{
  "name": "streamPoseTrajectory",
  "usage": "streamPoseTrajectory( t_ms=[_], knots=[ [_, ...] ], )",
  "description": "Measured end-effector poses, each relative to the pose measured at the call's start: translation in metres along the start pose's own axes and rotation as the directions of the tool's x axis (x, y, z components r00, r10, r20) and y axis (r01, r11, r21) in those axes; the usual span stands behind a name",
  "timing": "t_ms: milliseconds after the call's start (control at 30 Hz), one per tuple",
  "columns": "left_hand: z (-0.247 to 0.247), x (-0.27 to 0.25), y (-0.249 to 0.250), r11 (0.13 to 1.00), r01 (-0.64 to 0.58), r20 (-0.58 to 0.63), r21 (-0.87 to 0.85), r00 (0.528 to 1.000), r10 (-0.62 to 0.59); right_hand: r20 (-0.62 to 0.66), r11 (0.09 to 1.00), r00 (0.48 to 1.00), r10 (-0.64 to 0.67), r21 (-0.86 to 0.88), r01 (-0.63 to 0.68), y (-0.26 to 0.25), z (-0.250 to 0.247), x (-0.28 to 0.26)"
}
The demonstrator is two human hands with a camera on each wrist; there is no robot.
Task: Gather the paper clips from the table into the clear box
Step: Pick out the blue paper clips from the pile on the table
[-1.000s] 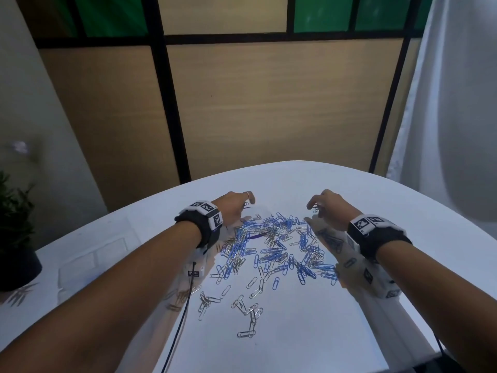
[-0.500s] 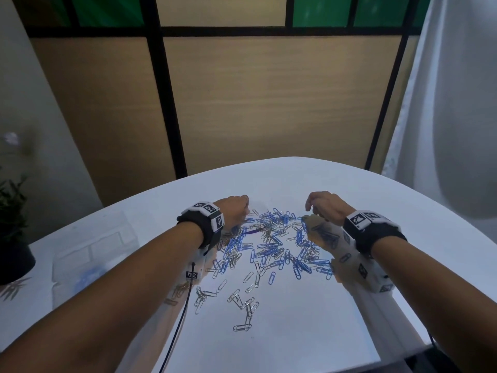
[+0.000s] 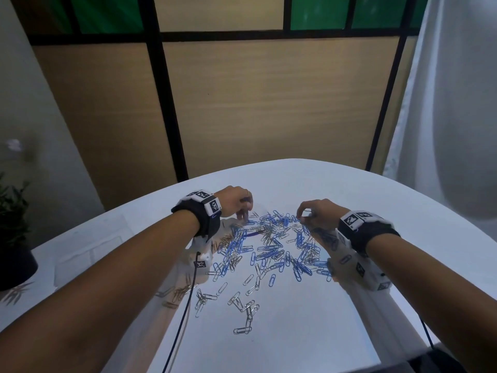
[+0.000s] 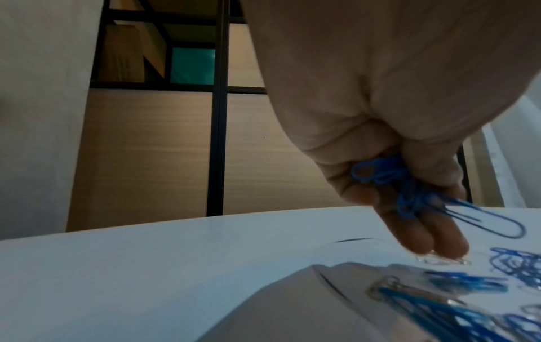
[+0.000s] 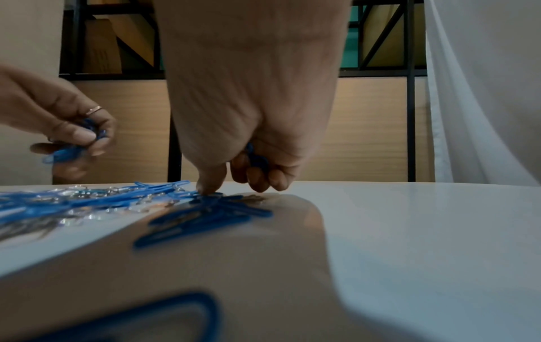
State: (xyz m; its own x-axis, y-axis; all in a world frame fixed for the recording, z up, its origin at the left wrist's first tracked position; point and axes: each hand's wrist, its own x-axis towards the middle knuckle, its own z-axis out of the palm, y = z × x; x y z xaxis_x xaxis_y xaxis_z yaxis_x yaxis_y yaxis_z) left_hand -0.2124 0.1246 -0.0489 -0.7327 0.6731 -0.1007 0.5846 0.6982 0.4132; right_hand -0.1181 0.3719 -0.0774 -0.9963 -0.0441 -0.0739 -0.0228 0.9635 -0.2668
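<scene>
While both hands, left (image 3: 236,201) and right (image 3: 316,211), pinch blue clips (image 4: 380,173) off the tabletop (image 3: 295,332), carrying them to the box (image 3: 88,254) seems next.

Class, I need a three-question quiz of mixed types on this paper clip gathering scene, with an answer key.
1. True or false: the left hand holds blue paper clips.
2. Which colours are the paper clips on the table? A) blue and silver B) red and green
3. Fill in: the right hand reaches down to the ____ edge of the pile.

Key: 1 true; 2 A; 3 far
</scene>
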Motion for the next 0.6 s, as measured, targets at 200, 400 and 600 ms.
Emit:
streamPoseTrajectory(
  t_ms=[200,400,600],
  knots=[
    [-0.003,0.001,-0.003,0.999,-0.028,0.003,-0.023,1.000,0.028,-0.006,0.999,0.999,0.044,-0.021,-0.044,-0.004,0.003,0.009],
    [0.002,0.006,-0.007,0.988,0.013,-0.052,-0.152,0.998,-0.021,0.005,0.995,0.995,0.095,0.002,-0.095,-0.002,0.005,0.013],
    [0.008,0.009,0.009,0.992,0.042,-0.044,0.116,0.998,-0.038,0.012,0.997,0.997,0.081,0.018,-0.081,-0.004,0.006,0.013]
  ],
)
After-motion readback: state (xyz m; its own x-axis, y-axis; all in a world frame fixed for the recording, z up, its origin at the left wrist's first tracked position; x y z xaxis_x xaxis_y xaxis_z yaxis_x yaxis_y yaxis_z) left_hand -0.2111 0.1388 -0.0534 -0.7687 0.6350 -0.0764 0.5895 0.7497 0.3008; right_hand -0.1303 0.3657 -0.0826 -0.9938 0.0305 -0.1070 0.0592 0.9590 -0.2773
